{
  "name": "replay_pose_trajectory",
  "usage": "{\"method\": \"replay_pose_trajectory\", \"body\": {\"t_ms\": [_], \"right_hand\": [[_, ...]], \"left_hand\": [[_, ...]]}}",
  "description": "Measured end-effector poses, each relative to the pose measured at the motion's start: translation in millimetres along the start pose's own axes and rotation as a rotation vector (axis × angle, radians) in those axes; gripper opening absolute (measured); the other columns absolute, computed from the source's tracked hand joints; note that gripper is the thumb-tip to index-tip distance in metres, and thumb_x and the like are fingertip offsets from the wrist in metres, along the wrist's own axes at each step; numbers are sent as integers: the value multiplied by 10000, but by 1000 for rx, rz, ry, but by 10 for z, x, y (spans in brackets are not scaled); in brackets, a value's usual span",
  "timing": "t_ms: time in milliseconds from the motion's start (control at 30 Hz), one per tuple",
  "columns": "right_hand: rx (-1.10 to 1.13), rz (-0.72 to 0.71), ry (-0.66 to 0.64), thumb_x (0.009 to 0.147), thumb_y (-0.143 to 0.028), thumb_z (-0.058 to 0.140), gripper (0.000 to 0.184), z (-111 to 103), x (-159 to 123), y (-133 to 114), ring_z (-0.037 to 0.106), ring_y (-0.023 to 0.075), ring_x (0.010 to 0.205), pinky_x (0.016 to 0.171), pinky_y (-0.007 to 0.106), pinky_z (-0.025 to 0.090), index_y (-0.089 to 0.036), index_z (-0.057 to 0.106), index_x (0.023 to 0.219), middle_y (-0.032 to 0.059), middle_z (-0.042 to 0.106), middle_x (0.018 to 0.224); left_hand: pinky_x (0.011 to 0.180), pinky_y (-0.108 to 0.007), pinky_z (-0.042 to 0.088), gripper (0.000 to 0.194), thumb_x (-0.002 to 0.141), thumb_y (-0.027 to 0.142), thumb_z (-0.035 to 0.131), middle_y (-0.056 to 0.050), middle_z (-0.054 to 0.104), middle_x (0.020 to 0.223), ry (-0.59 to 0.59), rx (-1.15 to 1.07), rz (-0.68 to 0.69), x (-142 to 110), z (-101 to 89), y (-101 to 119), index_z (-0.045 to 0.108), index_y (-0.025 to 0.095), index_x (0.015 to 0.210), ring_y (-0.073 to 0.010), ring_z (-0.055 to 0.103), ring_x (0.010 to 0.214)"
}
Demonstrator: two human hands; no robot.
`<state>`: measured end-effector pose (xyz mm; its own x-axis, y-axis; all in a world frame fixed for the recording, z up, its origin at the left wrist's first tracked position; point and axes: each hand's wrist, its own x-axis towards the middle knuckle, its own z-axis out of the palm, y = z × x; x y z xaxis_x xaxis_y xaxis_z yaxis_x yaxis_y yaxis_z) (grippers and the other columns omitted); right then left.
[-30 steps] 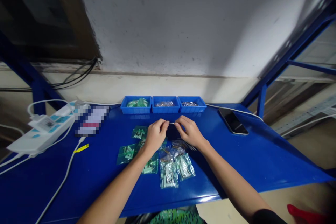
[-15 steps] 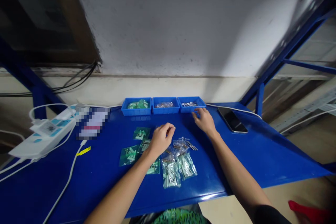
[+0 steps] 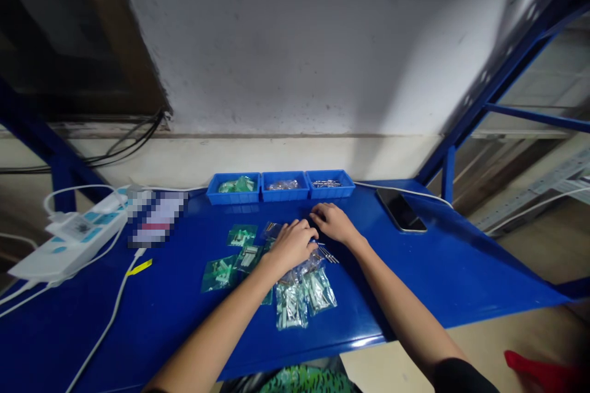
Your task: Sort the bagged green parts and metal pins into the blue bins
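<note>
Drawn back from the still-stocked right bin (image 3: 332, 192), right hand (image 3: 338, 224) curls beside left hand (image 3: 293, 245), itself over packed bags (image 3: 291, 308); neither grip can be told.

To the right of the hands (image 3: 294, 244), a dark phone (image 3: 402, 210) lies on the desk (image 3: 461, 276). Left of them are a white power strip (image 3: 69, 253) and a yellow tag (image 3: 139, 268). Low, far right of them, something red (image 3: 537, 373), blurred, is perhaps cloth.

The bare left hand (image 3: 294, 244) partly covers clear plastic packets (image 3: 291, 307) — the bare right hand (image 3: 335, 223), curled, is near slim silver metal pins (image 3: 329, 255) — with three blue rectangular plastic bins (image 3: 284, 195) behind.
</note>
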<state>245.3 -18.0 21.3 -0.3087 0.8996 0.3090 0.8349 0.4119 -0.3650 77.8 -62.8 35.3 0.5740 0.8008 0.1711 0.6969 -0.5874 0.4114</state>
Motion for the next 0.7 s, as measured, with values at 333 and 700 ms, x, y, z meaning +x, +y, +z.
{"method": "replay_pose_trajectory", "body": {"t_ms": [333,700], "right_hand": [[7,-34,-37,875,-317,522,170,-17,-13,-43,562,178,798,717,283,394,-188,612,938,49,639,814],[241,-227,-94,855,-253,536,125,-62,-65,-351,577,164,792,710,271,426,-200,591,955,29,632,842]], "left_hand": [[824,-423,403,136,810,157,470,-76,603,820,67,58,-52,-28,-91,-117,564,196,719,-248,556,848],[684,-256,458,152,792,95,484,-6,661,773,290,-296,-149,-111,-60,-378,569,214,832,-158,630,738]]}}
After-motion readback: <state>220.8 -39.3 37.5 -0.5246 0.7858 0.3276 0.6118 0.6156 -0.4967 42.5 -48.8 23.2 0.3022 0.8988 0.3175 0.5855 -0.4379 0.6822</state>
